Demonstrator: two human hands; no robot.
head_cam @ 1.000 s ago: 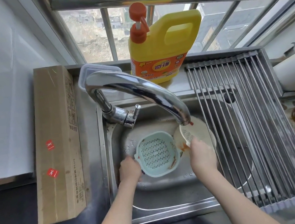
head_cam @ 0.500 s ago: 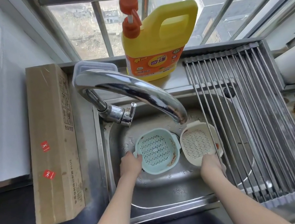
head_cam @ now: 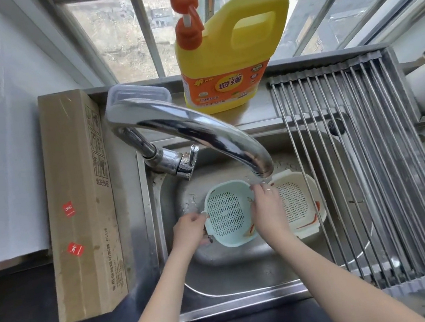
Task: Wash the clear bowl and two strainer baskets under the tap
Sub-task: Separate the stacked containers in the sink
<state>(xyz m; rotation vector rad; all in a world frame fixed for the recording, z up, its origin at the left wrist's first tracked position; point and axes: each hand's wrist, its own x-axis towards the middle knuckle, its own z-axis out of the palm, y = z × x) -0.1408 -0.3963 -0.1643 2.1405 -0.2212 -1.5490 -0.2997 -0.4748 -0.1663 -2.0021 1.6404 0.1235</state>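
A pale blue strainer basket (head_cam: 227, 213) sits in the steel sink (head_cam: 238, 274), just left of the tap spout (head_cam: 261, 167). My left hand (head_cam: 189, 229) grips its left rim and handle. My right hand (head_cam: 265, 208) lies over its right rim, fingers up near the spout, with a little water falling on them. A cream strainer basket (head_cam: 297, 200) with orange food scraps rests to the right, touched by no hand. A clear bowl seems to lie under the blue basket, but I cannot make it out for sure.
A yellow detergent jug (head_cam: 224, 58) with an orange pump stands behind the sink. A roll-up steel drying rack (head_cam: 365, 166) covers the sink's right side. A long cardboard box (head_cam: 81, 204) lies on the left counter. A clear lidded container (head_cam: 139, 94) sits behind the tap.
My right hand let go of the cream basket, which now rests in the sink, and moved left onto the blue basket's right rim. My left hand stayed on the blue basket.
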